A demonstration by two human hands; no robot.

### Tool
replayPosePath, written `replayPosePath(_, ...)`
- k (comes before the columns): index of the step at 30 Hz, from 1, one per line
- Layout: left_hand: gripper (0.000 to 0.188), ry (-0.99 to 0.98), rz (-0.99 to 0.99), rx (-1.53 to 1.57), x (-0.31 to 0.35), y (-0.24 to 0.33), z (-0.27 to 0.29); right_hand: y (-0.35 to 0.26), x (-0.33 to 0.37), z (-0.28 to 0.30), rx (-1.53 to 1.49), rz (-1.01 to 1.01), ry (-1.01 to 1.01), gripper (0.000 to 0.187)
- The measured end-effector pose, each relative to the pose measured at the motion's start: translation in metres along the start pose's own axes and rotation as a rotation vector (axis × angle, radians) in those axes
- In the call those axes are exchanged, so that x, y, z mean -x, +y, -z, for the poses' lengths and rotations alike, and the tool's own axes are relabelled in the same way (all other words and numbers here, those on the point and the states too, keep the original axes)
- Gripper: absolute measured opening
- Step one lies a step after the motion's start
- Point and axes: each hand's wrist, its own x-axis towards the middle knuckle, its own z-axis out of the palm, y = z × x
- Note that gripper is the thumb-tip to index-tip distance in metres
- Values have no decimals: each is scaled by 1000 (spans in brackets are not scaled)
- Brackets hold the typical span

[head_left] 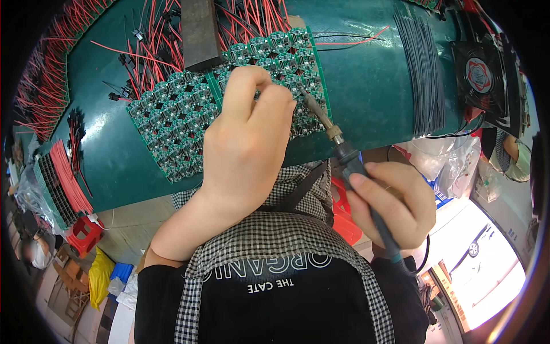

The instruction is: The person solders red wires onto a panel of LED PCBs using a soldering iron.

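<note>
Right, the soldering iron is held pen-style in the right hand, its handle fully wrapped by thumb and fingers. The metal tip is brought in low over the right-hand part of the circuit board panel, which is laid on the green counter in front of the body. Whether a pad is touched cannot be told.

The left hand is poised over the middle of the panel, thumb and forefinger drawn in close; what is pinched there, if anything, is hidden (grip seen from the back only).

For a clean joint, pad and lead should be heated together, briefly, and the tip lifted before neighbours are cooked. A shallow angle is advised, since the modules are packed tight. The left fingertips should be kept clear of the hot shaft, and any wire held still until the solder is set.

Materials: the panel is rigid, green, gridded with small boxy metallic parts, split by a plain green strip. Its far edge is overlapped by a dark, blunt-edged bar, probably used as a weight. Thin, springy red wires are fanned out beyond. Straight grey wires are bunched at the right, beside a square-framed black fan. The counter surface is smooth and slightly glossy, so sliding should be watched for.
</note>
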Motion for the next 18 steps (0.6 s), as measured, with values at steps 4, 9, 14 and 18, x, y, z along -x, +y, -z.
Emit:
replayPosePath(4,13,-78,103,129,2,-1,15,9,-1,3,-170,-176,56,26)
replayPosePath(9,11,20,296,282,11,-12,46,21,5,7,-255,-233,130,19)
replayPosePath(14,4,531,293,-115,10,-32,87,16,22,10,-342,-213,276,16)
replayPosePath(18,10,834,138,-449,-16,-62,139,12,26,8,-278,-169,195,16)
